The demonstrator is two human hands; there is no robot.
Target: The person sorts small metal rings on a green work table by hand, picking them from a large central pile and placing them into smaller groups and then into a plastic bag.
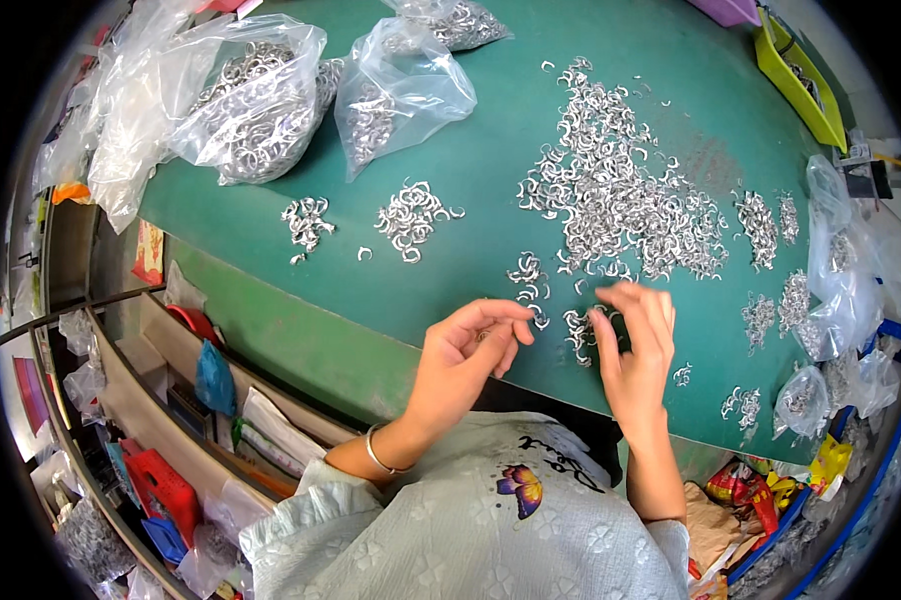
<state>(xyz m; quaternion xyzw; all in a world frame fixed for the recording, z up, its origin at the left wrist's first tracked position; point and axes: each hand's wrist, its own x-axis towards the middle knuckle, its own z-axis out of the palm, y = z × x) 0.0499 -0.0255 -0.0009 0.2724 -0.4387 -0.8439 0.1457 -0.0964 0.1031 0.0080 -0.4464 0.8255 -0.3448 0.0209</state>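
Note:
Small silver C-shaped metal pieces [631, 190] lie heaped on the green tabletop. At the near edge, my left hand [466, 355] is closed, its fingers curled toward the palm. A small glint shows between those fingers, too small to name. My right hand [639, 350] is just to the right, thumb and forefinger apart and slightly blurred. Its fingertips hover at a small cluster of the pieces [577, 335], below the big heap. Between the hands and a little farther off lies a short row of pieces [529, 275].
Two smaller piles, one at left [307, 222] and one beside it [411, 218], lie apart. Clear plastic bags of metal pieces [261, 110] stand at the far left. More little piles [758, 230] and bags line the right edge. A yellow-green bin [801, 85] sits far right.

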